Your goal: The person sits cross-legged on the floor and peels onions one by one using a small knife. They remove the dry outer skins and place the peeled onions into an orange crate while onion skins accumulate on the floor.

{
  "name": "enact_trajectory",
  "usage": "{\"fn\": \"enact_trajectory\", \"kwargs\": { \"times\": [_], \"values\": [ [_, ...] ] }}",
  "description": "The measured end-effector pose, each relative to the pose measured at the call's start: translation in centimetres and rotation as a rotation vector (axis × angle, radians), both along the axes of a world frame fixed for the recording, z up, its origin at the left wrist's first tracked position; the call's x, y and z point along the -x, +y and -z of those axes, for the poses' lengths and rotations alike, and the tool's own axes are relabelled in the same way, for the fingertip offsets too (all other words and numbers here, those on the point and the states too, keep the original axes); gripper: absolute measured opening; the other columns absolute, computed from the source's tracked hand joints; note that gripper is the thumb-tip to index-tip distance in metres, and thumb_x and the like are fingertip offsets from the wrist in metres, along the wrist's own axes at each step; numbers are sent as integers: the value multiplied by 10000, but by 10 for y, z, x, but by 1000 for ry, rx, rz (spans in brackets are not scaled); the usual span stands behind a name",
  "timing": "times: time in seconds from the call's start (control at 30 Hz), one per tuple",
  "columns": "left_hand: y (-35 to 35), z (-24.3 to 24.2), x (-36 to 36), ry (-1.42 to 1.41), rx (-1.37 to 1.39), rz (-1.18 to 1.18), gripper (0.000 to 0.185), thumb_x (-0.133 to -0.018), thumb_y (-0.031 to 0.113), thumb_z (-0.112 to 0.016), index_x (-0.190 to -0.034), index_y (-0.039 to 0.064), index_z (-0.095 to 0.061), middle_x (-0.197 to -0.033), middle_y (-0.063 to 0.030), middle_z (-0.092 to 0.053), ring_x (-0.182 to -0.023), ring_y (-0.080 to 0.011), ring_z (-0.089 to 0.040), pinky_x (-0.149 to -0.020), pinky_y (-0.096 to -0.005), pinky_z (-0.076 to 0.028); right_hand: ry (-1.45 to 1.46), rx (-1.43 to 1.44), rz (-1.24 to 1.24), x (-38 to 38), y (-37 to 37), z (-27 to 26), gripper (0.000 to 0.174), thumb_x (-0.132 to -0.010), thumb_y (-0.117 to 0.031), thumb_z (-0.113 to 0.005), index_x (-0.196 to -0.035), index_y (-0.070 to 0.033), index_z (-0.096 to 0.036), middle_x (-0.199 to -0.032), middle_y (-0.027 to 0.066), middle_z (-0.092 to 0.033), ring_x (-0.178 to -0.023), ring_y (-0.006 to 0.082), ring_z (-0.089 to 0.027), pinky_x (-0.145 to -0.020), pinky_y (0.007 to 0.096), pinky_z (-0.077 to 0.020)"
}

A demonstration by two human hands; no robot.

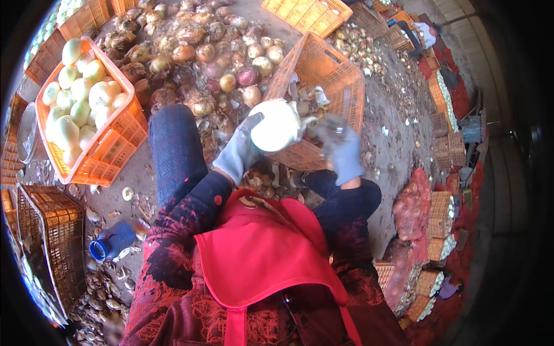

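A peeled white onion (275, 126) is held in my left hand (242, 149), which wears a grey-white work glove. Just right of the onion, my gloved right hand (339, 145) is blurred; its fingers are bent, and a small shiny metal piece shows at them, though what it is I cannot tell. Loose skin hangs between the onion and this hand. Under and beyond both hands stands an open orange plastic crate (331, 71) with onion peels inside. Unpeeled onions (205, 52), brown and a few purple, lie heaped on the ground ahead.
At the left, an orange crate (104, 149) is full of peeled onions. Nearer me are an empty-looking crate (65, 251) on its side and a blue plastic bottle (113, 240). Red mesh sacks (411, 205) and more crates line the right. A person (422, 36) sits far off at the upper right.
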State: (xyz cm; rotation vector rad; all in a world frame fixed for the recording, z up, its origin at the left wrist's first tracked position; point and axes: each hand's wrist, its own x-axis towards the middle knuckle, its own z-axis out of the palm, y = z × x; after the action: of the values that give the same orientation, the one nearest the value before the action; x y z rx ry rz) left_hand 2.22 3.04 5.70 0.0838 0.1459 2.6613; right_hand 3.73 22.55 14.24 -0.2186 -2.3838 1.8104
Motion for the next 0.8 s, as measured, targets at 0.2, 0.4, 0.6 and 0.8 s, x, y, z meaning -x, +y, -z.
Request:
{"fn": "enact_trajectory", "kwargs": {
  "times": [0.2, 0.4, 0.6, 0.8],
  "values": [
    [8, 16, 15, -105, 13, 85, 522, -886, 325, -564, -1317, 49, -462, -1220, -132, -588, -1071, -288, -605, -904, -472, -508, 6, -419, -298, 24, -7, 43, 387, -755, -87, -713, -1121, -42, -596, -806, 46, -625, -695, 135, -592, -609, 268, -488],
    [9, 33, 28, -291, 213, 256, 476, -888, 320, -567, -1273, 49, -497, -1147, -123, -626, -1008, -278, -632, -844, -451, -538, 74, -719, -536, 51, 11, 42, 410, -688, -122, -698, -1081, -41, -609, -822, 141, -662, -752, 269, -652, -689, 352, -516],
    [14, 37, 39, -119, 268, 239, 462, -907, 312, -549, -1275, 39, -492, -1168, -120, -614, -1032, -275, -622, -891, -462, -513, -129, -287, -489, 65, 27, 72, 360, -719, -34, -664, -1070, -8, -590, -726, 31, -603, -642, 136, -573, -625, 272, -492],
    [7, 47, 45, 43, 428, 176, 498, -907, 357, -547, -1292, 47, -487, -1225, -134, -588, -1098, -281, -588, -949, -481, -471, -211, 193, -317, 59, 20, 125, 106, -791, 38, -591, -872, -29, -606, -678, -36, -546, -584, 44, -494, -499, 233, -433]
  ]
}}
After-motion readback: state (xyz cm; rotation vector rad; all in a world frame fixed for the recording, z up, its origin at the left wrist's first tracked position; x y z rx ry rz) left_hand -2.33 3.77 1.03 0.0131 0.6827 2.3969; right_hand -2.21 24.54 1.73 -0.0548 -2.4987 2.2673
